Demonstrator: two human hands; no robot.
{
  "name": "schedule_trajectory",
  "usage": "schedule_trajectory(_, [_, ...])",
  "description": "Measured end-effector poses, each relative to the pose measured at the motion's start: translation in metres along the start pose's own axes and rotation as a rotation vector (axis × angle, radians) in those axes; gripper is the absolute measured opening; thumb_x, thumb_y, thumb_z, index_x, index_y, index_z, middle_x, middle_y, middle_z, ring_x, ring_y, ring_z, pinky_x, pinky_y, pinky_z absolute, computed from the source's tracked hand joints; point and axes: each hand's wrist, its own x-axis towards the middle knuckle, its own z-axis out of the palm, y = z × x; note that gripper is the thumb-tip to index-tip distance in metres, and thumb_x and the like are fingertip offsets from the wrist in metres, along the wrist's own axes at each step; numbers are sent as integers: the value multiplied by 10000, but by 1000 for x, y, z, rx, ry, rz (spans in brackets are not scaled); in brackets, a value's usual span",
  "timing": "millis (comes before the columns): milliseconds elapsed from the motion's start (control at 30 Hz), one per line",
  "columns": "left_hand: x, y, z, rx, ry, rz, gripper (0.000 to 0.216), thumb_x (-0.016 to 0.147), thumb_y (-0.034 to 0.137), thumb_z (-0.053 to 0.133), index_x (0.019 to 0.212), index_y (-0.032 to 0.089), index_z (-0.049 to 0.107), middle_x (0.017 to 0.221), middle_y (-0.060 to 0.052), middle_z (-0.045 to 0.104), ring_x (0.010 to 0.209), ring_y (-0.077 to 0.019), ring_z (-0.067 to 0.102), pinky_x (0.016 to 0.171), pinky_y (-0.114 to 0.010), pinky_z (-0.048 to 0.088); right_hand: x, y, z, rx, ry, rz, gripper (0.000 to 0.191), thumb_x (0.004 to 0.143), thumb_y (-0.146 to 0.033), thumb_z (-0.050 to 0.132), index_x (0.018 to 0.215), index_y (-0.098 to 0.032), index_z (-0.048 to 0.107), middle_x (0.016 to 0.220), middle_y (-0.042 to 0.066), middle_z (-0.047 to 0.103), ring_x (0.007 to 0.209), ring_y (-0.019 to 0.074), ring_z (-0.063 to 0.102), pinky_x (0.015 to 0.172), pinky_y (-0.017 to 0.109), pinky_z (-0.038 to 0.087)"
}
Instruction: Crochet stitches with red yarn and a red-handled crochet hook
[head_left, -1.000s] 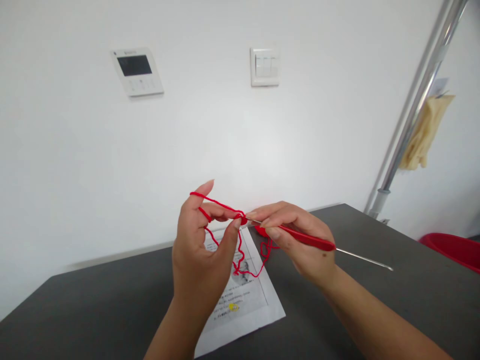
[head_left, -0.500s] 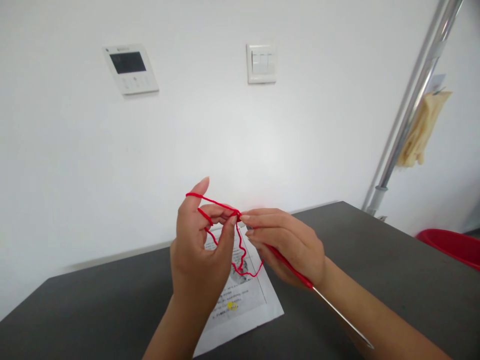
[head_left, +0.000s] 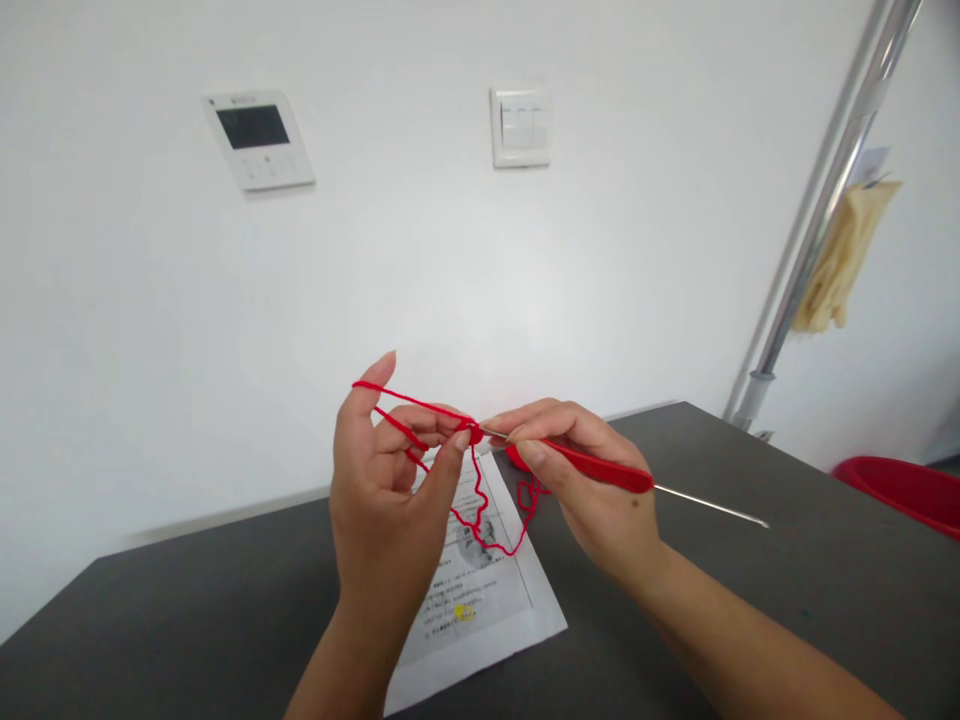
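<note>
My left hand [head_left: 394, 480] pinches a small piece of red crochet work [head_left: 472, 431] between thumb and fingers. Red yarn [head_left: 412, 398] loops over its raised index finger and runs taut to that piece; more strands pass across the palm. A crochet hook with a red handle [head_left: 600, 467] and metal ends is held in my right hand [head_left: 600, 500], its near tip touching the stitches. The other metal end points right past the wrist. Loose yarn dangles in curls below the hands, and part of a red yarn bundle [head_left: 517, 457] shows behind my right fingers.
A printed sheet [head_left: 487, 650] with a yellow mark lies on the dark table [head_left: 750, 560] under my hands. The white wall behind carries a control panel [head_left: 259, 140] and a light switch [head_left: 520, 127]. At right are a metal pole [head_left: 817, 230], hanging yellow gloves [head_left: 844, 260] and a red basin [head_left: 900, 490].
My right hand has turned, bringing the crochet hook from a slant under the palm to nearly level, its tip now at the stitches. My left hand has shifted slightly left.
</note>
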Motion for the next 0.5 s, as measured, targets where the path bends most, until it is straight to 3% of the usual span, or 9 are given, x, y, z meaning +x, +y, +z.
schedule_trajectory(167, [-3, -2, 3, 75, 68, 102, 654, 777, 133, 788, 1376, 224, 541, 837, 22, 761, 763, -149, 742, 674, -238, 616, -1, -2, 0, -105, 11, -55, 110, 936, -155, 679, 907, -249, 729, 986, -3, 793, 903, 120, 749, 801, 221, 611])
schedule_trajectory(400, [-2, -9, 3, 68, 8, 163, 608, 804, 122, 753, 1366, 209, 538, 875, -4, 742, 818, -177, 729, 820, -335, 617, 0, 6, -8, -629, -186, -645, 148, 943, -79, 625, 1047, -171, 675, 1045, 124, 771, 1044, 203, 735, 912, 341, 636])
schedule_trajectory(500, [0, -12, 2, 100, -11, 168, 592, 809, 124, 739, 1364, 214, 553, 904, -7, 742, 806, -176, 716, 845, -348, 601, 2, 13, -9, -729, -203, -775, 160, 947, -74, 614, 1082, -146, 660, 1058, 156, 764, 1065, 237, 726, 895, 390, 651])
